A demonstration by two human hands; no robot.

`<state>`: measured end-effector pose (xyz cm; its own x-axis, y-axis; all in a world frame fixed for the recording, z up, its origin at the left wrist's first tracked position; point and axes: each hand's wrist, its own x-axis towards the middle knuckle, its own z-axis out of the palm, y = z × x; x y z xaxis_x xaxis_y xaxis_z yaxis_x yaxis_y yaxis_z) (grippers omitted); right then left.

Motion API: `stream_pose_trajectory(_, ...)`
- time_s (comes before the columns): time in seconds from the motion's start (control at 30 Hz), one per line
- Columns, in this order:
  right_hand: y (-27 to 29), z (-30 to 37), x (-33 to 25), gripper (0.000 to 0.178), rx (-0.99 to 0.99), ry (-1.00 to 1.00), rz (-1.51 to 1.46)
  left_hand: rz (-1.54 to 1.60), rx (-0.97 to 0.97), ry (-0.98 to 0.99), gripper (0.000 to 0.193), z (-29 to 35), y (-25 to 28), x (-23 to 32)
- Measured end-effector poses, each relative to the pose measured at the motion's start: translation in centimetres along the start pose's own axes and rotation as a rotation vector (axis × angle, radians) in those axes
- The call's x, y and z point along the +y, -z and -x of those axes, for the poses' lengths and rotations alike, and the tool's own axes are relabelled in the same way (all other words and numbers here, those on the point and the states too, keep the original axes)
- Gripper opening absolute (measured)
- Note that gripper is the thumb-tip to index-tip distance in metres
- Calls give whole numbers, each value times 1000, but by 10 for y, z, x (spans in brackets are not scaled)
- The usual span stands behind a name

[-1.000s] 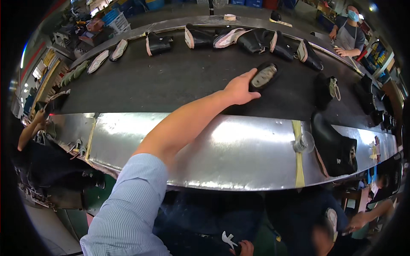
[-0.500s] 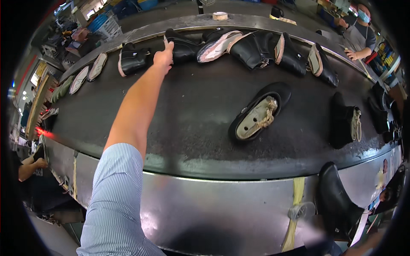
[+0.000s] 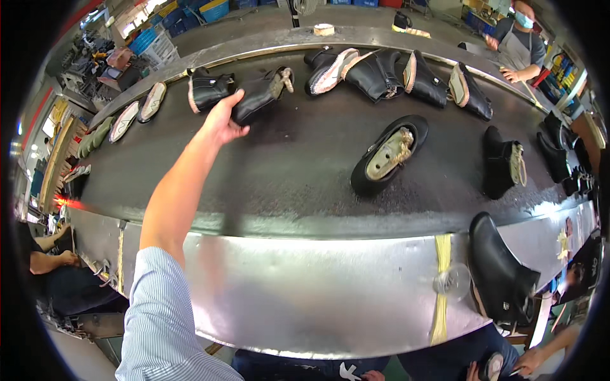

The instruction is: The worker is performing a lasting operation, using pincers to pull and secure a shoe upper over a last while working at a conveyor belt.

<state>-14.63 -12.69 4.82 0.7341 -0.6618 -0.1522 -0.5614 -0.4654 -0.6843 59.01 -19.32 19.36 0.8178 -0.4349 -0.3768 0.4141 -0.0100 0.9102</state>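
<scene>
Fingers and thumb of the left hand (image 3: 222, 122) clasp a black boot (image 3: 259, 96) near the far edge of the dark tabletop (image 3: 305, 168); apparently repositioning, this calls for steady support. The right hand's (image 3: 373, 376) fingers are unclear.

A shirt sleeve (image 3: 159, 311) in fine blue-and-white vertical pinstripes covers the upper left arm, loosely creased, ending around the elbow. The slim forearm (image 3: 178, 184) and left hand (image 3: 220, 125) are bare. Dark navy cloth (image 3: 279, 365) covers the lap.
</scene>
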Motion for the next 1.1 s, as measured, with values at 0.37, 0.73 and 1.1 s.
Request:
stream_pose_trajectory(0.37, -32, 124, -21, 59, -74, -182, 203, 387, -486, -623, 58, 319, 122, -42)
stream_pose_trajectory(0.73, -44, 187, 3, 37, 153, -601, -1069, -147, -909, -7, 74, 558, 90, -247)
stream_pose_trajectory(1.1, -41, 204, 12, 50, 337, -592, -1821, -1092, -1594, -624, 97, 587, -18, -321)
